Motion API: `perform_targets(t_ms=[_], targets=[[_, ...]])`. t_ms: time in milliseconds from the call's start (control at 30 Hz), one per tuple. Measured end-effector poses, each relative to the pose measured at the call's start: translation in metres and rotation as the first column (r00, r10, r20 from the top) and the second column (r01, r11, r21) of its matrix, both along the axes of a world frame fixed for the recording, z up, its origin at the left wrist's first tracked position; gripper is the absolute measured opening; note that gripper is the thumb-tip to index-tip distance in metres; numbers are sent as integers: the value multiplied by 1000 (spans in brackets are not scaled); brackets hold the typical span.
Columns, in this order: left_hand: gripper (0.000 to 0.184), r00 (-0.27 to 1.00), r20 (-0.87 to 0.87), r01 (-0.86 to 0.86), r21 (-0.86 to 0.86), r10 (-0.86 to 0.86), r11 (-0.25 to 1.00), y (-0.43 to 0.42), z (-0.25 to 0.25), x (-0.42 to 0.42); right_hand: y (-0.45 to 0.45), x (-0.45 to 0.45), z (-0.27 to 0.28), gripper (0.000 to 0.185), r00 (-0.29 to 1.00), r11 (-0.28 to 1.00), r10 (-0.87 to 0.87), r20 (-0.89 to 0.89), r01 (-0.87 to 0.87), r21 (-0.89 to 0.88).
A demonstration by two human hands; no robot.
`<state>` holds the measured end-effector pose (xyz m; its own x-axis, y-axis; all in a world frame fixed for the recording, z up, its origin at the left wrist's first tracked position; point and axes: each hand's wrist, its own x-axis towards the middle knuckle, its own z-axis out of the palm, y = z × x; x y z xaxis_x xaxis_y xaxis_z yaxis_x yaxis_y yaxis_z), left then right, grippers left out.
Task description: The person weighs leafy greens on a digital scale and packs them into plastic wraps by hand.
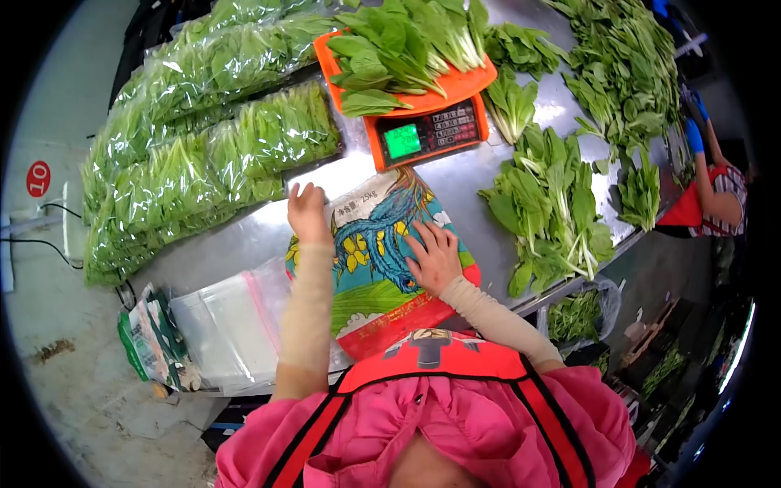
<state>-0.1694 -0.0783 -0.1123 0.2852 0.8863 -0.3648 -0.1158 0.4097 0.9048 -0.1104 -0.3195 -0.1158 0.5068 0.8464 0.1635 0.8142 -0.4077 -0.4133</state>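
My right hand (436,257) lies with fingers spread on a colourful printed sack (378,252) marked 25kg, spread flat on the metal table. Beside the sack's upper left edge, my left hand (308,215) is raised with loosely bent fingers, slightly apart, and nothing visible in it. Just beyond the sack stands an orange digital scale (427,130) with a lit green display. Loose leafy greens (407,49) are heaped on its pan. To the left of my left hand are clear bags of packed greens (220,154), lying in rows.
Clear plastic bags (224,325) lie at the table's near left, by a green-and-white package (154,342). Bunches of greens (553,207) lie on the right, with a larger pile (622,65) behind. A co-worker's blue-gloved hand (693,134) is at the far right.
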Motion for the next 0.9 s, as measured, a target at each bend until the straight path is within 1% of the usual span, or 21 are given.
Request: perform_targets(t_ms=[33, 67, 100, 133, 167, 200, 233, 267, 300, 367, 400, 467, 533, 600, 667, 700, 767, 800, 867, 900], targets=[[53, 985, -123, 150, 307, -117, 940, -26, -3, -17, 0, 0, 0, 43, 1000, 1000, 2, 8, -2, 6], [47, 915, -369, 345, 499, -165, 795, -50, -7, -34, -1, -1, 0, 42, 1000, 1000, 4, 14, -4, 10], [47, 804, -566, 535, 553, -183, 639, -74, 1, -50, 0, -2, -1, 42, 1000, 1000, -7, 16, 6, 14], [47, 803, -563, 543, 556, -195, 629, -92, 1, -63, 0, -2, -1, 42, 1000, 1000, 0, 18, 0, 29], [48, 669, -732, 697, 558, -128, 450, -108, -2, -72, -1, -2, -2, 42, 1000, 999, -1, 23, 1, 39], [50, 525, -851, 825, 504, -18, 257, -121, -7, -77, -2, -3, -5, 42, 999, 999, -31, 33, 30, 34], [50, 534, -844, 826, 512, -41, 236, -127, -11, -80, -1, -3, -8, 41, 999, 998, -20, 29, 18, 64], [50, 518, -855, 837, 509, 5, 199, -128, -16, -83, -1, -3, -8, 40, 1000, 996, -8, 27, 5, 94], [49, 504, -862, 847, 505, 53, 165, -127, -18, -85, 2, -4, -5, 40, 999, 996, -35, 40, 31, 88], [49, 518, -854, 842, 519, 50, 149, -127, -18, -87, 3, 3, 3, 28, 1000, 989, -16, 9, 14, 144], [48, 519, -852, 840, 523, 68, 143, -125, -18, -85, 1, 18, 10, 28, 999, 989, -32, 24, 28, 146], [47, 520, -851, 839, 524, 70, 146, -126, -16, -86, 2, 56, 32, 14, 979, 996, -41, -198, 55, 65], [47, 523, -850, 834, 526, 65, 170, -126, -16, -85, -8, 115, 55, 6, 969, 920, -245, -8, 235, 313], [46, 539, -839, 822, 543, 70, 175, -126, -17, -85, -20, 171, 80, 9, 914, 885, -398, -72, 404, 232], [45, 543, -838, 820, 543, 55, 182, -126, -15, -85, -29, 225, 69, 16, 879, 871, -476, 17, 469, 145], [43, 550, -833, 816, 551, 58, 173, -126, -15, -86, -29, 239, 66, 16, 883, 875, -469, 18, 462, 148], [42, 552, -832, 814, 553, 63, 178, -126, -14, -86, -24, 265, 60, 24, 841, 829, -541, -9, 532, -175], [41, 550, -833, 815, 551, 59, 178, -126, -14, -85, -18, 271, 58, 24, 846, 834, -533, -12, 523, -173], [39, 547, -835, 814, 548, 62, 192, -127, -13, -83, -10, 276, 49, 38, 846, 796, -530, 53, 519, -312], [39, 545, -837, 816, 545, 58, 195, -127, -13, -84, -8, 282, 42, 48, 840, 778, -543, 11, 508, -370]])
